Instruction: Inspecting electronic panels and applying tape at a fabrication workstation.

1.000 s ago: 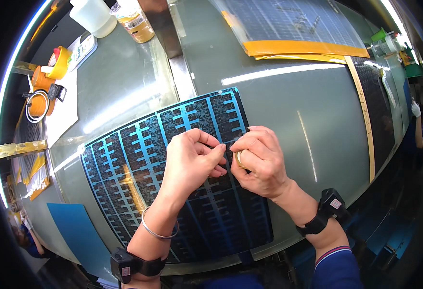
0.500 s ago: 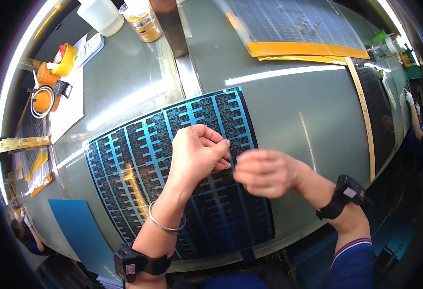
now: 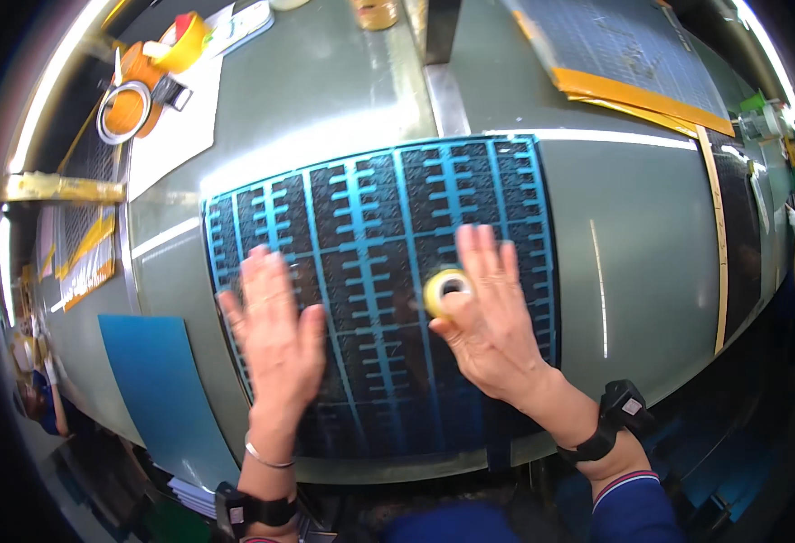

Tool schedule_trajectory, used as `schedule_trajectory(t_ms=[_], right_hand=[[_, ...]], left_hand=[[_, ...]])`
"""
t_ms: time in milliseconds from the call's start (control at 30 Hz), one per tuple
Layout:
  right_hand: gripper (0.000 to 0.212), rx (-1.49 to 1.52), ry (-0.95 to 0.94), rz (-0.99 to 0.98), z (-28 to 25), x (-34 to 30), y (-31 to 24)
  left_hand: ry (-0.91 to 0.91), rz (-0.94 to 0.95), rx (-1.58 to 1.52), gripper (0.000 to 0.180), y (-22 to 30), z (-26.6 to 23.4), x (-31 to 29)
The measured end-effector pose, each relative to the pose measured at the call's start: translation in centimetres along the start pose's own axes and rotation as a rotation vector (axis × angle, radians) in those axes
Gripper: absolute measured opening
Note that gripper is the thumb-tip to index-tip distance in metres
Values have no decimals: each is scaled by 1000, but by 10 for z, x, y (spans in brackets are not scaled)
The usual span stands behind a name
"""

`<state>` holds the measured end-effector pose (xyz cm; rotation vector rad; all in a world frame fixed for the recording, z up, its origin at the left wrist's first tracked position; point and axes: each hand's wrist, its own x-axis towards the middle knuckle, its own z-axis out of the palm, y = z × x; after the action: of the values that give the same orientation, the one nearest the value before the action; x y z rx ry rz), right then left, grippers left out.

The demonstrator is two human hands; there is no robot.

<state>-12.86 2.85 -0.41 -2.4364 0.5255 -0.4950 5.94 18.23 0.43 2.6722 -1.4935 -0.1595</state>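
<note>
A large dark sheet with a blue circuit pattern point(image 3: 359, 204) lies on the worktable before me. My left hand point(image 3: 275, 326) is over its left part, palm down, with fingers outstretched and holding nothing; whether it touches the sheet I cannot tell. Over the right part is my right hand point(image 3: 497, 330), its longer fingers stretched forward. A small roll of yellow tape point(image 3: 433, 293) is held at its thumb side, the thumb reaching to the roll's core.
A plain blue sheet point(image 3: 158, 371) lies at the left edge of the table. Orange tape rolls point(image 3: 144, 113) sit on white paper point(image 3: 180, 131) at the far left. Orange-edged patterned sheets point(image 3: 633, 68) are stacked at the far right, near a wooden strip point(image 3: 712, 235). Other people work at both sides.
My hands have moved apart, the left one leftward, and their fingers have straightened. The tape roll now shows at my right hand. The view has shifted, so the sheet sits further right.
</note>
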Motion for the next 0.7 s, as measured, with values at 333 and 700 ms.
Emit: schedule_trajectory(t_ms=[333,700], right_hand=[[23,537,415,179,-20,-89,-18],[27,573,-89,69,19,-127,-105]], left_hand=[[317,-190,-710,49,-26,-10,-111],[-5,226,-1186,67,35,-9,-159]])
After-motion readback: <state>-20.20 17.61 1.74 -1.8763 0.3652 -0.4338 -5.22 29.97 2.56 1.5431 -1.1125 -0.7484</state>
